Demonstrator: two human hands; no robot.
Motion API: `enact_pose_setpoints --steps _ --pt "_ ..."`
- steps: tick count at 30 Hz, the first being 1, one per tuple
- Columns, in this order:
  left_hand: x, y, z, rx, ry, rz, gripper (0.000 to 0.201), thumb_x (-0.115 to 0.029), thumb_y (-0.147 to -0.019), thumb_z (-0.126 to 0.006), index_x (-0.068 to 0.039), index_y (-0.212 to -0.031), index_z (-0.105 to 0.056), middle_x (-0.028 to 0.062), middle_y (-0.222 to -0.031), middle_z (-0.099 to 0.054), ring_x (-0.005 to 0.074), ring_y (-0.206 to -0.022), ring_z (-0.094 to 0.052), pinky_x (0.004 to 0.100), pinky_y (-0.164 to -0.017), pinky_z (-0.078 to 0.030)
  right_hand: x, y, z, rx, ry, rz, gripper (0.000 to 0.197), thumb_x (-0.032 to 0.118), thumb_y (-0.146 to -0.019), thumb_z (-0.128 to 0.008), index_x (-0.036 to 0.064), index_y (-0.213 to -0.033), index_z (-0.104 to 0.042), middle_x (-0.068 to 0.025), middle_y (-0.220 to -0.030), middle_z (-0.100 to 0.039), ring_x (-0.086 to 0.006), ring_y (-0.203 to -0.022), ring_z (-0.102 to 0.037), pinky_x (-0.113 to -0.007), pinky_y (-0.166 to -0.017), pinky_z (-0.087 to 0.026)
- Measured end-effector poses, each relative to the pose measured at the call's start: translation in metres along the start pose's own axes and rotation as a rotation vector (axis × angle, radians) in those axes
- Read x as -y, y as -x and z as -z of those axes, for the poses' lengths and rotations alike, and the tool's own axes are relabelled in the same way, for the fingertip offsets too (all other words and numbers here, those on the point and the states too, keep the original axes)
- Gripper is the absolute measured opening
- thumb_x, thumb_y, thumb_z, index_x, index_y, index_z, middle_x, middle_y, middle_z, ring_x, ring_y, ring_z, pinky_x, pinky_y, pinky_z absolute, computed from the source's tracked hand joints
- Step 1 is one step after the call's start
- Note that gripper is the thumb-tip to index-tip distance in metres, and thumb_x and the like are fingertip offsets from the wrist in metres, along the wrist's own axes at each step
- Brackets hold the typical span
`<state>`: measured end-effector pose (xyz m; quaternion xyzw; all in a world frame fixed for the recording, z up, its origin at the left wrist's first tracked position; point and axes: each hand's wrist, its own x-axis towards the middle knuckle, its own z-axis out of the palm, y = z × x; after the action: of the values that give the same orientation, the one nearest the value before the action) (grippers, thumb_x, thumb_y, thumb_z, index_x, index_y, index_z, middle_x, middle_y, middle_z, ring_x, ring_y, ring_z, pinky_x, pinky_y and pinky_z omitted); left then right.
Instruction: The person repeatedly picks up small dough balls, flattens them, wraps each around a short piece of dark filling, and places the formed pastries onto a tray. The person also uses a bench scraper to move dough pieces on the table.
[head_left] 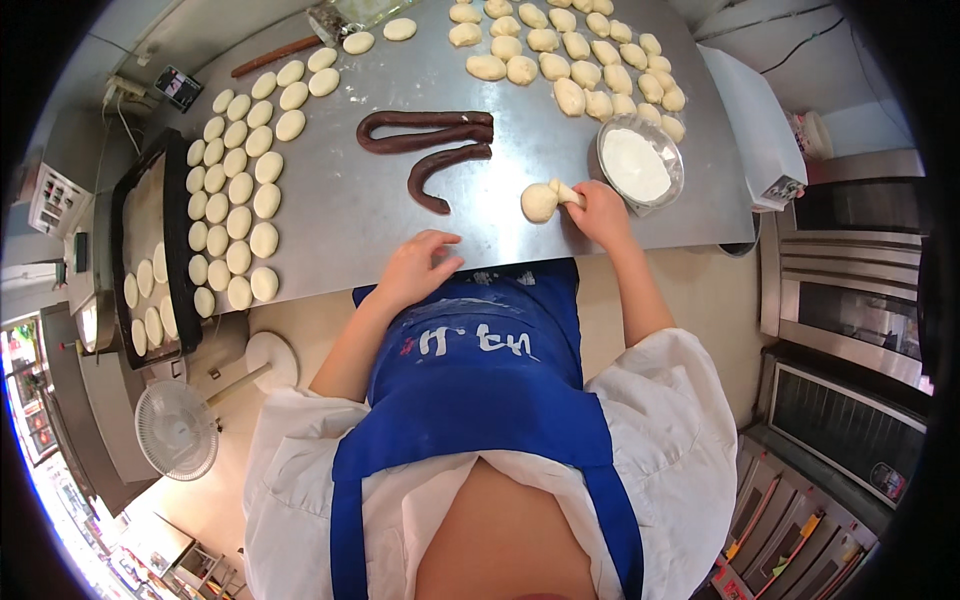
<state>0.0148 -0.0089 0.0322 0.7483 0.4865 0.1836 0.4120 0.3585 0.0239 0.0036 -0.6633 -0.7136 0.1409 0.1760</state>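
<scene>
My right hand (603, 214) is closed on a small pale piece of dough (569, 195) near the front edge of the metal table. Touching or close beside it on the left lies a rounder lump of dough (539, 203). At the table's front edge my left hand (416, 268) is held open and empty, fingers loosely bent. Ahead of it rest dark brown ropes of smooth filling: a long folded one (420, 138) and a shorter curved one (430, 180). A clear bowl of white flour (638, 166) stands just beyond my right hand.
Flattened dough rounds (238, 188) fill the table's left side. Several dough lumps (575, 50) cover the far right. A rolling pin (276, 56) lies at the back left. A black-rimmed baking tray (180, 240) with rounds adjoins the table; a white fan (178, 430) stands below left.
</scene>
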Motion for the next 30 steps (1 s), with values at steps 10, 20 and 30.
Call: enact_pose_setpoints --steps 10,20,30 --pt "-0.024 -0.035 -0.026 0.411 0.349 0.069 0.04 -0.025 -0.092 -0.063 -0.004 -0.125 -0.059 0.0119 -0.117 -0.065 0.0195 -0.101 -0.065 0.0321 -0.089 -0.051 0.024 -0.049 0.077 0.182 0.049 -0.078 0.03 0.028 -0.075 -0.066 0.0015 -0.088 -0.07 -0.0199 -0.083 -0.069 -0.0368 -0.079 -0.066 -0.045 -0.074 -0.052" --pt "-0.053 -0.082 -0.005 0.015 1.621 0.238 0.053 -0.037 -0.102 -0.045 0.004 -0.135 -0.043 0.0124 -0.132 -0.055 0.0231 -0.116 -0.058 0.0364 -0.095 -0.05 0.133 -0.043 0.049 -0.289 -0.093 0.402 0.028 0.022 -0.082 -0.069 0.0029 -0.102 -0.065 -0.0136 -0.098 -0.061 -0.0328 -0.092 -0.059 -0.04 -0.077 -0.049" --pt "0.007 -0.041 0.013 -0.284 1.618 0.388 0.029 -0.022 -0.104 -0.042 -0.006 -0.128 -0.047 0.0091 -0.124 -0.056 0.0228 -0.117 -0.056 0.0401 -0.099 -0.047 0.2 -0.03 -0.048 -0.226 -0.582 0.34 0.018 0.011 -0.087 -0.062 0.0033 -0.1 -0.072 -0.0107 -0.105 -0.062 -0.0278 -0.099 -0.057 -0.038 -0.084 -0.047"
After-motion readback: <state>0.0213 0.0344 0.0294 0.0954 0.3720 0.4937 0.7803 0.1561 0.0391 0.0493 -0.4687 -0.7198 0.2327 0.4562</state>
